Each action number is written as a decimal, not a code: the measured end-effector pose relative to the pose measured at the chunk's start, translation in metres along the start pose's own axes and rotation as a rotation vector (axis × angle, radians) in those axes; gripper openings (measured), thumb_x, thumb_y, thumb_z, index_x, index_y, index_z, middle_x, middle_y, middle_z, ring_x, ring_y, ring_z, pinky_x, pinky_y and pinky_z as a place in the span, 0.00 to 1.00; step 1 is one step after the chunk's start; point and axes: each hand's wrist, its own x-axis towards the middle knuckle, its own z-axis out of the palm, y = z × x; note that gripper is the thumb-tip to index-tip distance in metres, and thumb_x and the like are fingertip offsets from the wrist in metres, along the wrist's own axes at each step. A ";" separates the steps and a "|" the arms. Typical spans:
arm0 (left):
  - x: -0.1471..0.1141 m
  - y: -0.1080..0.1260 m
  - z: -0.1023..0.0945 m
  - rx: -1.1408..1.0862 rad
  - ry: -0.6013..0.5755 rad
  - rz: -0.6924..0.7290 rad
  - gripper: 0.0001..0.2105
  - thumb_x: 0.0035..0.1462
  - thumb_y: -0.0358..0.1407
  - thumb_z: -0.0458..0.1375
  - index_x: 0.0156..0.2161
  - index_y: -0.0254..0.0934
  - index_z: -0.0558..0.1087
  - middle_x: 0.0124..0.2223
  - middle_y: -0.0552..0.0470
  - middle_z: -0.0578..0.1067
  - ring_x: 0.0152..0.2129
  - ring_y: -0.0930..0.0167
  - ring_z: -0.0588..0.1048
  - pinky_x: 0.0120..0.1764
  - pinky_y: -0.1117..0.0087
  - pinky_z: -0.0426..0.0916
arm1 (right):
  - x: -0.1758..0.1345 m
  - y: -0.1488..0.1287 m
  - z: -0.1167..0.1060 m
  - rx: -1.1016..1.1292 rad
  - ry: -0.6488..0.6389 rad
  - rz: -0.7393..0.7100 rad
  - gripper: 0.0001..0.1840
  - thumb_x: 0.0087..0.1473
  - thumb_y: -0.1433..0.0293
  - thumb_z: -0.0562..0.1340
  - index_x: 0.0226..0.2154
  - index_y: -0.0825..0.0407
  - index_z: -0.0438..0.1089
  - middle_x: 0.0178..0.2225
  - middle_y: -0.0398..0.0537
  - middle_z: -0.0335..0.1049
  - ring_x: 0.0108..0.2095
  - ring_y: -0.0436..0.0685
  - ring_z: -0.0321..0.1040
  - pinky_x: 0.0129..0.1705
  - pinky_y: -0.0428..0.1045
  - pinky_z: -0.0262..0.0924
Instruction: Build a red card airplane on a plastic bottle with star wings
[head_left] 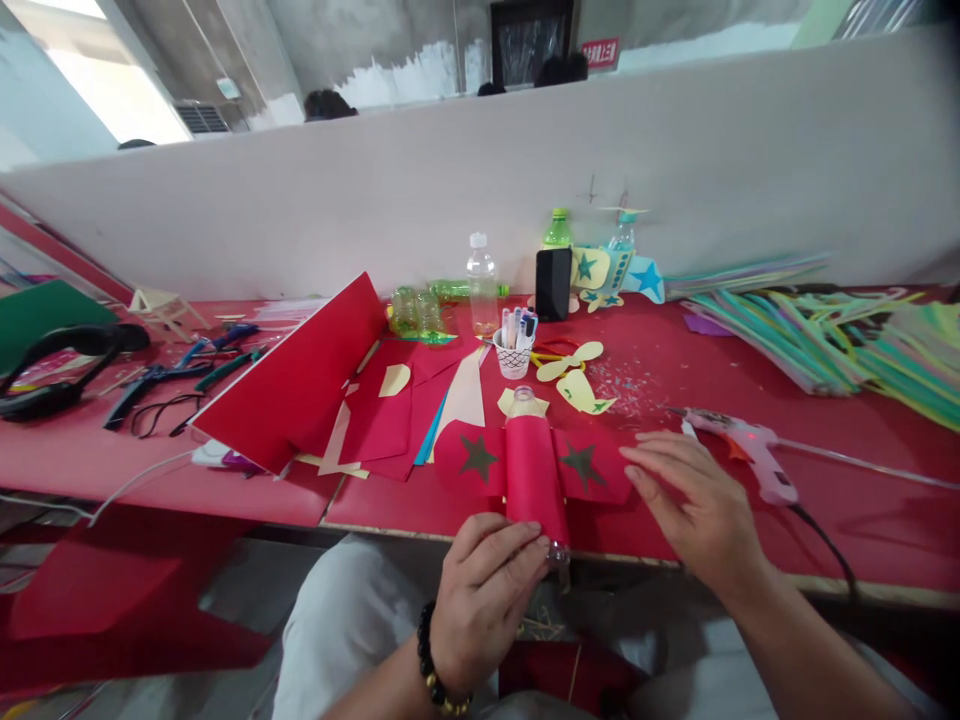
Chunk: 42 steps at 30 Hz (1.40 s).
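A clear plastic bottle wrapped in red paper (534, 475) lies at the table's front edge, its neck pointing away from me. Red paper wings stick out on both sides, each with a dark star: the left wing (454, 470) and the right wing (611, 465). My left hand (491, 575) is closed over the bottle's near end, a beaded bracelet at the wrist. At the tip of the right wing is my right hand (697, 500), fingers stretched and apart; whether they touch the paper I cannot tell.
A glue gun (750, 450) lies at the right, its cord over the front edge. Beyond the bottle stand a pen cup (514, 355), a clear bottle (482, 280) and a phone (553, 285). A red board (300, 380) leans at the left; pipe cleaners (810, 335) are heaped at right.
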 end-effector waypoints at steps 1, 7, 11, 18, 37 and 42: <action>0.001 0.000 0.000 -0.004 0.001 0.000 0.13 0.57 0.25 0.61 0.47 0.36 0.74 0.44 0.47 0.79 0.39 0.68 0.76 0.43 0.63 0.73 | 0.005 0.007 -0.001 -0.044 -0.004 0.015 0.11 0.57 0.72 0.61 0.42 0.51 0.73 0.40 0.52 0.73 0.44 0.60 0.68 0.50 0.58 0.63; -0.002 -0.002 -0.001 0.014 -0.023 -0.004 0.13 0.57 0.26 0.60 0.48 0.36 0.73 0.45 0.47 0.79 0.40 0.68 0.76 0.45 0.63 0.72 | 0.046 0.057 0.011 -0.168 -0.171 0.095 0.16 0.54 0.70 0.60 0.45 0.54 0.74 0.44 0.56 0.71 0.46 0.65 0.65 0.50 0.62 0.62; -0.004 -0.002 -0.004 0.008 -0.057 -0.005 0.15 0.57 0.27 0.61 0.50 0.35 0.71 0.46 0.46 0.78 0.42 0.67 0.75 0.47 0.61 0.71 | 0.065 0.080 0.036 -0.086 -0.285 0.136 0.16 0.47 0.75 0.61 0.40 0.52 0.77 0.43 0.55 0.71 0.46 0.64 0.65 0.50 0.60 0.61; -0.001 -0.003 -0.016 -0.029 -0.153 -0.082 0.19 0.58 0.35 0.60 0.55 0.37 0.68 0.51 0.42 0.75 0.45 0.62 0.72 0.49 0.56 0.69 | 0.078 0.090 0.043 0.117 -0.252 0.321 0.06 0.49 0.70 0.62 0.28 0.51 0.76 0.31 0.48 0.75 0.32 0.55 0.71 0.38 0.51 0.66; 0.071 -0.022 -0.005 -0.062 0.042 -0.216 0.10 0.54 0.37 0.65 0.39 0.39 0.70 0.42 0.49 0.75 0.40 0.65 0.71 0.44 0.61 0.65 | 0.045 -0.053 0.003 0.539 -0.206 0.396 0.05 0.53 0.67 0.65 0.33 0.51 0.74 0.36 0.49 0.78 0.38 0.58 0.74 0.38 0.51 0.69; 0.064 -0.035 -0.005 -0.050 0.048 -0.198 0.04 0.58 0.33 0.62 0.32 0.39 0.73 0.32 0.53 0.77 0.31 0.68 0.68 0.38 0.64 0.64 | 0.041 -0.047 0.009 0.555 -0.213 0.424 0.11 0.54 0.66 0.64 0.40 0.50 0.72 0.36 0.48 0.77 0.36 0.56 0.75 0.38 0.51 0.70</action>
